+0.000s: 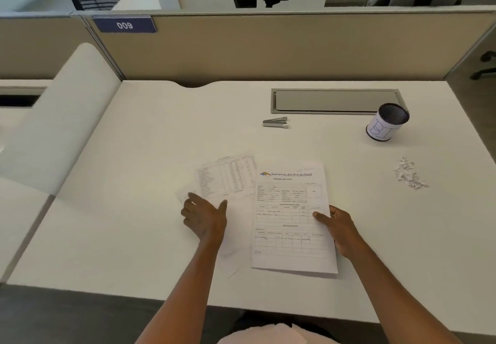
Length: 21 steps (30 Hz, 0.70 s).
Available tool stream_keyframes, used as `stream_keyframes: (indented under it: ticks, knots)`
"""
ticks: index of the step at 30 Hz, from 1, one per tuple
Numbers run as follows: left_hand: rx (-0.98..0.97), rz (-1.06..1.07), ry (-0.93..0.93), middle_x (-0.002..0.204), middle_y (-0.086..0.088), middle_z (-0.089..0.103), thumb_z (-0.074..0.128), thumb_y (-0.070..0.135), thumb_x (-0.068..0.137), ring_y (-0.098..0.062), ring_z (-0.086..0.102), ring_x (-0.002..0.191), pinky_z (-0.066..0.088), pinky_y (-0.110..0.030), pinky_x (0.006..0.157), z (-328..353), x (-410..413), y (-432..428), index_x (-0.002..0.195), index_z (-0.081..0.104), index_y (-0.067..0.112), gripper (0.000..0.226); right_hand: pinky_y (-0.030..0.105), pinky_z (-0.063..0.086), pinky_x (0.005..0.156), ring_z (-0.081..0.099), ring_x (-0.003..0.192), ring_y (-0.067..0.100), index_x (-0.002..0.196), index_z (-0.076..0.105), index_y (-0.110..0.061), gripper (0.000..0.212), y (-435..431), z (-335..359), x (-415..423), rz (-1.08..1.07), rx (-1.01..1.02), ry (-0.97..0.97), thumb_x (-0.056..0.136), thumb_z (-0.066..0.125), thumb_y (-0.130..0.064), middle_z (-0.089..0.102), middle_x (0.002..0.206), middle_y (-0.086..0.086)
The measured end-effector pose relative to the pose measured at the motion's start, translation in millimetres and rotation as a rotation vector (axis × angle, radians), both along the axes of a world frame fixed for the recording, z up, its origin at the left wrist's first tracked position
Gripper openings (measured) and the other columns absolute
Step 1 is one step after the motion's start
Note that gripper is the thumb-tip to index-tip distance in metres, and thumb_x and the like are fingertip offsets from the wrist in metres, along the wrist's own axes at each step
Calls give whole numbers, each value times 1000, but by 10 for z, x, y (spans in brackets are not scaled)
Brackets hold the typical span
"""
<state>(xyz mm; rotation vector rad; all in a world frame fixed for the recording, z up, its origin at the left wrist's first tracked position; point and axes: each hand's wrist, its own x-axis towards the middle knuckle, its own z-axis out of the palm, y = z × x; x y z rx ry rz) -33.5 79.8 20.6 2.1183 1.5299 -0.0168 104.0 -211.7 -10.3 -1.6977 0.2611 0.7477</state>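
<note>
A: Which step is judged to be in hand?

B: Sorting of papers, it seems. The white printed paper form point(291, 223) is being set apart from the loose fan of white printed sheets point(228, 177). Both lie on the white rectangular desk top point(134, 182), near its front edge, with the left edge of the form laid over the fan

A: How are the fingers placed?

B: The form is pinched at its right edge by the right hand point(339, 229), the thumb laid on top, the other fingers hidden under the paper. The left hand point(205, 219) is laid flat on the fan, fingers straight and spread, nothing gripped

A: What is called for by the next move?

B: Probably the form must be slid clear while the fan is pressed down, so that no sheet is dragged along. The small silver metal stapler point(275, 122) is lying well apart, further back, and would have to be reached for if the sheets are to be joined
</note>
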Motion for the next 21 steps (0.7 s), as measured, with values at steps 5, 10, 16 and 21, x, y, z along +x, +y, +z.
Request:
stream_keyframes:
  ticks: [5, 10, 16, 21]
  knots:
    - [2, 0, 65, 161, -25, 38, 80, 56, 88, -42, 37, 148, 34, -51, 120, -45, 72, 10, 165, 6, -6, 124, 42, 61, 87, 76, 99, 27, 106, 74, -17, 14, 26, 75, -42, -15, 28, 3, 95, 73, -9, 79, 108, 5]
    - [10, -24, 109, 160, -24, 40, 81, 46, 91, -40, 41, 145, 37, -52, 116, -42, 193, -43, 165, 7, -6, 117, 45, 61, 91, 76, 100, 28, 108, 74, -16, 15, 26, 82, -37, 5, 10, -9, 95, 73, -9, 79, 111, 6]
    - [-105, 105, 46, 155, -28, 44, 93, 30, 81, -43, 44, 144, 35, -54, 118, -83, 286, 80, 159, 25, -1, 109, 52, 59, 98, 75, 102, 30, 104, 74, -19, 14, 26, 87, -42, 13, 0, -6, 94, 73, -9, 79, 112, 7]
    - [-210, 180, 6, 147, -27, 54, 96, 26, 77, -44, 50, 140, 35, -54, 116, -105, 316, 170, 143, 40, 0, 91, 52, 58, 98, 75, 103, 31, 105, 74, -17, 14, 26, 95, -47, 5, 5, -6, 94, 73, -8, 78, 113, 8]
